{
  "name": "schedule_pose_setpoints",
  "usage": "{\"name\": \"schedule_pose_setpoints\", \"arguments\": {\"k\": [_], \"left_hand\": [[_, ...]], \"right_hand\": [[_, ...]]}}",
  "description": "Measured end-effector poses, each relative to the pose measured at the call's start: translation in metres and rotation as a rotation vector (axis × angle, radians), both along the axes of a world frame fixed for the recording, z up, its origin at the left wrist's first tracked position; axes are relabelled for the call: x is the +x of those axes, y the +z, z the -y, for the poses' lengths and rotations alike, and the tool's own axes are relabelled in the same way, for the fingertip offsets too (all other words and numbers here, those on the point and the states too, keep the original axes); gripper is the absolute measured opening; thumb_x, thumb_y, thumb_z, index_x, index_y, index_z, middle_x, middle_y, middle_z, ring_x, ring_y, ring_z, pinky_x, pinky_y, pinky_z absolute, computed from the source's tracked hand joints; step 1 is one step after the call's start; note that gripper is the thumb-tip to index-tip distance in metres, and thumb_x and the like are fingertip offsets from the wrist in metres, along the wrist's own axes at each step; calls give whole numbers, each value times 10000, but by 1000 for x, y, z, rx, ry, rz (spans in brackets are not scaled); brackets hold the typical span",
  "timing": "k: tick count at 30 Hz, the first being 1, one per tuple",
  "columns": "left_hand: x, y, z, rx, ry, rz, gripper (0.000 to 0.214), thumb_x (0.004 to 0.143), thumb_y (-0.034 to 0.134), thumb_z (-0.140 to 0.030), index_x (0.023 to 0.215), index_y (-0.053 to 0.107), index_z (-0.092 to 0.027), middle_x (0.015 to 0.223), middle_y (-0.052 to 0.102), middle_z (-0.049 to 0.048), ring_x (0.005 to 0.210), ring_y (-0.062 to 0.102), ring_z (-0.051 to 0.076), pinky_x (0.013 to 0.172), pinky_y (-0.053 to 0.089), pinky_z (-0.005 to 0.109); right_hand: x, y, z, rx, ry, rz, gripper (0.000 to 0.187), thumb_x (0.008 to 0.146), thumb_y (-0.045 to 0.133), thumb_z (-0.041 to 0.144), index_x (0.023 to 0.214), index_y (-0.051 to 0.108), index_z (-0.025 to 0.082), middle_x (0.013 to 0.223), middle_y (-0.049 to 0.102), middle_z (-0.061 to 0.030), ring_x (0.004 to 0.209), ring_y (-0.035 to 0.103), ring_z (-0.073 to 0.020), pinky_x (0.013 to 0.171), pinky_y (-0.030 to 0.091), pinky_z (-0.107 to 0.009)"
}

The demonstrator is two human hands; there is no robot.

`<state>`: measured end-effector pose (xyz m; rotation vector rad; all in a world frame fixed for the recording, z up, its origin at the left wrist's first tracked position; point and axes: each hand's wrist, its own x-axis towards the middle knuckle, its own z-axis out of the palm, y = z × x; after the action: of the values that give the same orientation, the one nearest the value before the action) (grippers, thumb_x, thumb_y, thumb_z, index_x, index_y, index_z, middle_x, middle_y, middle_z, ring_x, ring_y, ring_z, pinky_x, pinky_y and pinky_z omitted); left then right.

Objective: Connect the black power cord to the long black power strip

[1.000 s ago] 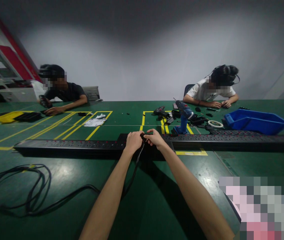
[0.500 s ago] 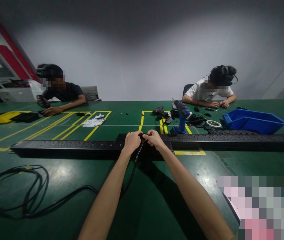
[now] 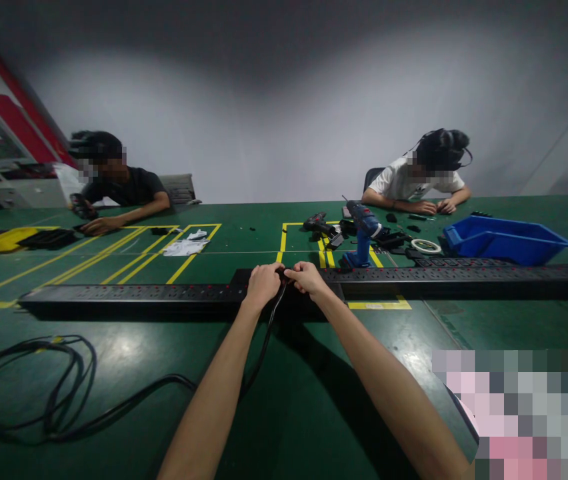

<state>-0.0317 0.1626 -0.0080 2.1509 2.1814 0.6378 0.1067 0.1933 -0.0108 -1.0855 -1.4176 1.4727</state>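
Observation:
A long black power strip [image 3: 129, 291] with several red-marked sockets lies across the green table [image 3: 314, 387]. My left hand [image 3: 263, 284] and my right hand [image 3: 307, 276] meet at its middle, both closed around the end of a black cable [image 3: 264, 347] where it enters the strip. The cable runs back toward me between my forearms and ends in loose coils [image 3: 39, 393] at the lower left. A second long black strip [image 3: 464, 277] stretches off to the right.
A blue cordless drill [image 3: 364, 233] stands behind the strips, with another drill [image 3: 320, 223], small black parts and a tape roll [image 3: 425, 246]. A blue bin [image 3: 504, 239] sits at the right. Two people work at the far side. Yellow tape lines mark the table.
My hands stay at the cable end on the strip with only small finger shifts. The view has drifted slightly.

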Motion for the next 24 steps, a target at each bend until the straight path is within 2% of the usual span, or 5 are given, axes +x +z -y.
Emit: {"name": "schedule_pose_setpoints", "arguments": {"k": [5, 12, 21, 24], "left_hand": [[-1, -1, 0, 8, -8, 2, 370, 893, 406, -163, 1124, 673, -276, 1120, 716, 46, 1084, 618, 222, 1017, 409, 369], [-2, -2, -1, 15, -8, 14, 366, 888, 411, -162, 1122, 669, -273, 1118, 716, 45, 1079, 618, 226, 1003, 416, 373], [-2, -1, -1, 14, -9, 11, 366, 893, 406, -159, 1117, 671, -274, 1109, 721, 44, 1068, 623, 228, 993, 419, 371], [-2, -2, -1, 14, -10, 1, 368, 887, 412, -157, 1119, 671, -279, 1109, 722, 39, 1067, 626, 229, 991, 419, 373]], "right_hand": [[-1, -2, 1, 24, -43, -3, 399, 737, 705, 258, 696, 309, 233, 444, 444, 103, 305, 361, -44, 279, 206, -129], [4, -8, 0, 132, 46, 69, 364, 741, 681, 277, 703, 322, 231, 470, 475, 94, 306, 376, -47, 278, 217, -131], [1, -6, 2, 74, 9, -35, 397, 735, 668, 294, 698, 276, 243, 425, 400, 122, 275, 311, -41, 271, 166, -141], [2, -5, 4, 105, -1, -9, 386, 736, 662, 311, 695, 285, 241, 416, 383, 125, 275, 319, -45, 280, 164, -144]]}}
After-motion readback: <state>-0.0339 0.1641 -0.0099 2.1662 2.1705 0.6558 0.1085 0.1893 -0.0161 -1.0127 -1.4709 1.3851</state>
